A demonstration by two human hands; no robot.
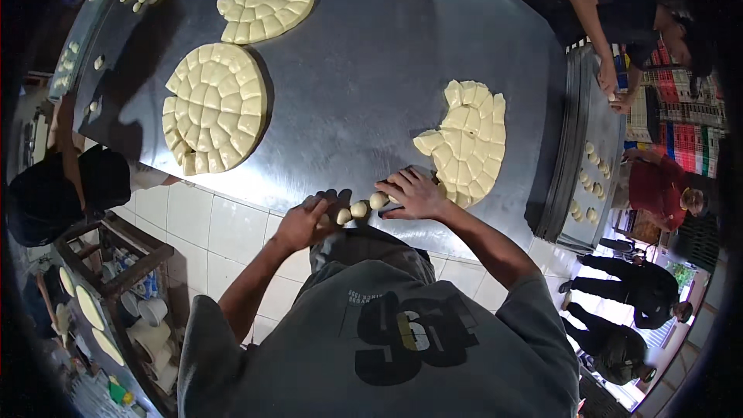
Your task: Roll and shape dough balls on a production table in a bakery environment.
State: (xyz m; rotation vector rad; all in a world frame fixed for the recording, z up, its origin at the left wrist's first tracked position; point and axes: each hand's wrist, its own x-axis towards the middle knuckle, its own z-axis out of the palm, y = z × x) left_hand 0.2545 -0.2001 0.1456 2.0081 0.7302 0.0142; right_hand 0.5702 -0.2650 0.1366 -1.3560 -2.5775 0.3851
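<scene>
At the near edge of the metal table (348, 101), a short row of small round dough balls (359, 209) lies between my two hands. My left hand (304, 222) is at the row's left end, its fingers curled down close to the end ball; what is under them is hidden. My right hand (416, 195) is cupped over the right end, with fingers and thumb around a dough ball (393, 199) that shows only in part. Just beyond my right hand rests a scored slab of pale dough (468, 143), ragged on its left side.
Two more scored dough rounds, a near one (213, 108) and a far one (271, 0), lie on the left. Stacked trays (573, 147) stand at the right edge, with dough balls on top. Co-workers stand left and right; a wooden rack (128, 263) is at lower left.
</scene>
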